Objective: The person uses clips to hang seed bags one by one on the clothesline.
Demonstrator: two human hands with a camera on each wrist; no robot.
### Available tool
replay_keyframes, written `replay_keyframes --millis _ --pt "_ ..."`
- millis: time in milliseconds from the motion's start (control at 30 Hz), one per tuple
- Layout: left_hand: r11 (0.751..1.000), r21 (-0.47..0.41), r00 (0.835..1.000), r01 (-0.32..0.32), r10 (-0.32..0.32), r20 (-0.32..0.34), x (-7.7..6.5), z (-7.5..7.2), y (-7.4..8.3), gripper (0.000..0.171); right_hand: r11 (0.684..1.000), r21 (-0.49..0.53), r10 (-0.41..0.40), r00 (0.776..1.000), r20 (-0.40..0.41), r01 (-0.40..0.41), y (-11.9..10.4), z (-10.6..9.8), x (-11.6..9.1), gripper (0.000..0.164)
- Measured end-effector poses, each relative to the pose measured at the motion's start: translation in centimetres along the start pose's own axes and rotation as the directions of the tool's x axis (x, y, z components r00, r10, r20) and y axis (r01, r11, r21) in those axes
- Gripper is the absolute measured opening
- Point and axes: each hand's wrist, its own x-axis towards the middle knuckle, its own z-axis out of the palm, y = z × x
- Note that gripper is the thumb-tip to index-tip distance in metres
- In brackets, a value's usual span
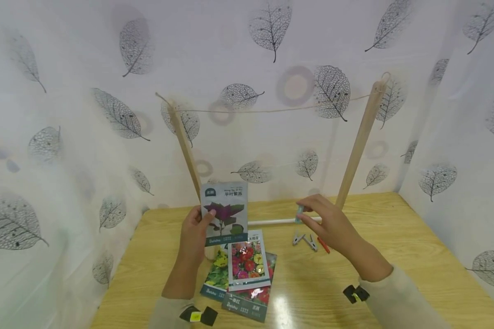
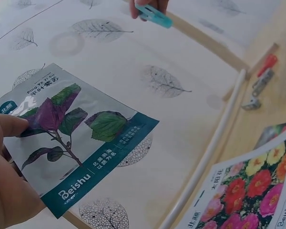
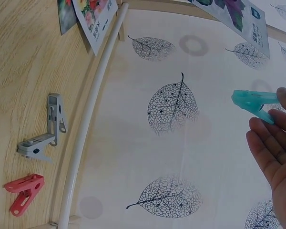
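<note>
My left hand point(image 1: 194, 233) grips a seed packet point(image 1: 224, 214) by its left edge, thumb across the front. Purple leaves and a teal band show on that packet, which is lifted above the table. Between thumb and fingers my right hand point(image 1: 327, 224) pinches a teal clothespin point(image 3: 250, 101), held in the air to the right of the packet. Below the left hand lie several more seed packets, stacked, with a flower packet point(image 1: 249, 260) on top. Two grey clothespins point(image 1: 304, 241) and a red clothespin point(image 1: 323, 245) lie on the table beneath the right hand.
A thin string point(image 1: 267, 111) runs between two wooden posts, the left post point(image 1: 185, 146) and the right post point(image 1: 360, 141). A white rod point(image 1: 271, 222) crosses low between them. Behind the wooden table point(image 1: 395, 246) hangs a leaf-patterned curtain point(image 1: 251, 141).
</note>
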Motion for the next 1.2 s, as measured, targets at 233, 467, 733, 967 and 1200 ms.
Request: replay_keyframes --millis 233,467,733,967,1200 --pt "0.999 0.034 1.000 -0.003 0.004 -0.024 0.0 -0.4 0.7 0.033 0.999 0.017 -0.037 0.999 -0.026 0.037 -0.1 -0.1 0.4 0.045" --pt "0.999 0.050 0.999 0.009 -0.007 -0.032 0.2 -0.8 1.1 0.033 0.997 0.032 -0.064 0.997 -0.048 0.066 -0.1 0.0 0.8 0.047" --pt "1.000 0.029 1.000 -0.002 0.003 -0.029 0.3 -0.8 1.3 0.033 0.997 0.043 -0.057 0.997 -0.041 0.059 -0.6 -0.3 1.5 0.047" --pt "0.999 0.036 0.999 -0.025 0.025 -0.025 0.1 -0.6 1.8 0.034 0.995 0.035 -0.091 0.994 -0.060 0.093 -0.8 -0.6 2.3 0.048" --pt "0.998 0.024 0.999 -0.049 0.050 -0.012 0.3 -0.7 1.8 0.034 0.994 0.041 -0.102 0.993 -0.067 0.105 -1.1 -0.9 3.0 0.047"
